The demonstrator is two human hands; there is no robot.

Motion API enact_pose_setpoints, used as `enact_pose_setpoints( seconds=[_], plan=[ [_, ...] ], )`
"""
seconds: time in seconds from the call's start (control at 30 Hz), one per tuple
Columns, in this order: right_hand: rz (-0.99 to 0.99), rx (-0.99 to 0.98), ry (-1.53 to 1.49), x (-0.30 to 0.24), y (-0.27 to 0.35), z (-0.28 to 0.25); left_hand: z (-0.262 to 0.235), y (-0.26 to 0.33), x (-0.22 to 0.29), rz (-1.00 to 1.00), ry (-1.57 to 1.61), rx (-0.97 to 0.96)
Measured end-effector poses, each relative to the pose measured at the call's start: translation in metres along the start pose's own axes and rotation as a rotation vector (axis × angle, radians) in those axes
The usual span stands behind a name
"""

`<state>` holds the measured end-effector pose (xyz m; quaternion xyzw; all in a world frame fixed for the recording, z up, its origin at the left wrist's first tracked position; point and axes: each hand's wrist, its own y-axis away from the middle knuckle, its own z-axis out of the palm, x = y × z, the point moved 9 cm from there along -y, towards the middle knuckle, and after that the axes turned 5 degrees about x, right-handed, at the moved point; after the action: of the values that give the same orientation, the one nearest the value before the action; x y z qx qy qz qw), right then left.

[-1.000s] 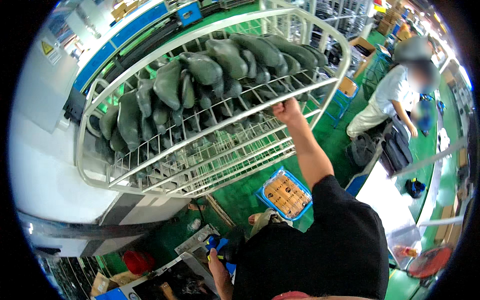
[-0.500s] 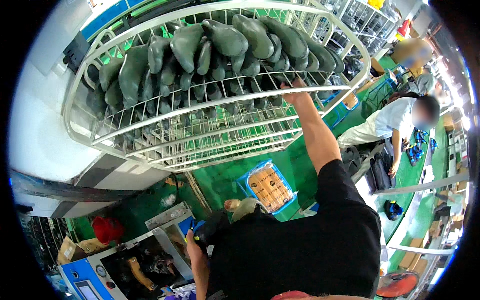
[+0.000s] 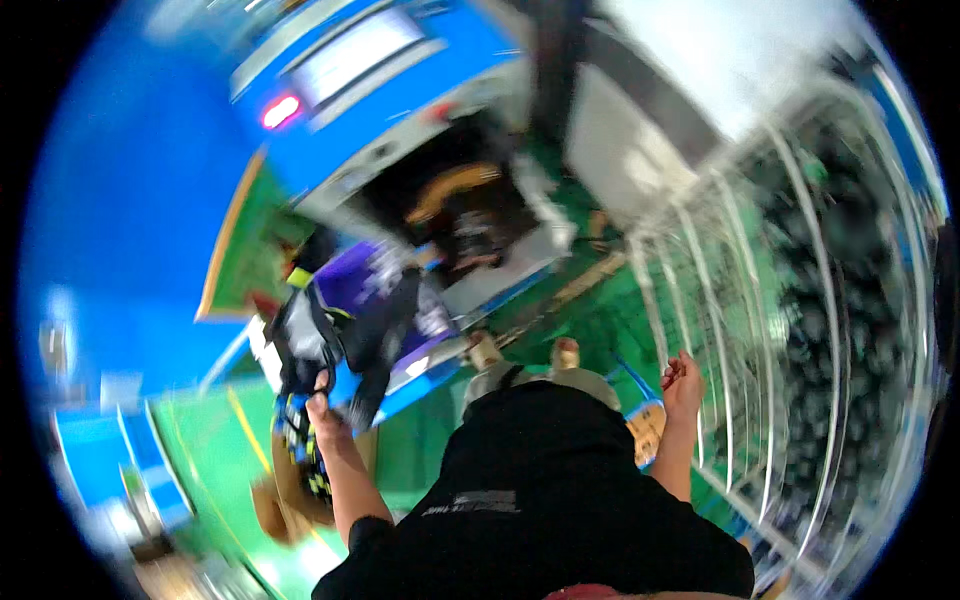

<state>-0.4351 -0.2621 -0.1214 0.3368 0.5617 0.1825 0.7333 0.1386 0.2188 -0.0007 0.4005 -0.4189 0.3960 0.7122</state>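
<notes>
The left hand is at the left of the view, thumb uppermost, its fingers grasping a dark shoe-like item with blue and yellow marks; the item hangs beside the hand over the green floor, and blur hides its exact outline. Just beyond it, a grey-and-black piece and a long dark piece lie by a surface topped in purple and white. The right hand is raised well apart from the left, its fingers released and loosely curled, beside a white wire rack; whether it touches the rack cannot be told. Dark forms, heavily blurred, fill the rack's far side. Ahead stands a blue machine with a lit screen, a glowing pink-red lamp and a dark opening containing a curved tan part.
</notes>
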Motion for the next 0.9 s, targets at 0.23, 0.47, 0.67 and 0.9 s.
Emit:
enact_pose_setpoints(
  seconds=[0.23,0.47,0.67,0.9],
  plan=[
    [-0.487,-0.635,0.658,-0.002,0.113,0.335,-0.182,0.041,-0.038,0.104,-0.705,0.463],
    [-1.931,-0.885,0.48,-0.008,0.345,0.552,-0.144,0.033,-0.128,0.146,-1.556,0.871],
    [-2.49,-0.476,0.339,0.056,0.349,0.622,-0.078,-0.142,-0.02,0.373,-1.095,0.723],
    [-2.59,-0.492,0.529,0.068,0.355,0.629,-0.21,-0.381,-0.126,0.004,-0.417,0.871]
  ],
)
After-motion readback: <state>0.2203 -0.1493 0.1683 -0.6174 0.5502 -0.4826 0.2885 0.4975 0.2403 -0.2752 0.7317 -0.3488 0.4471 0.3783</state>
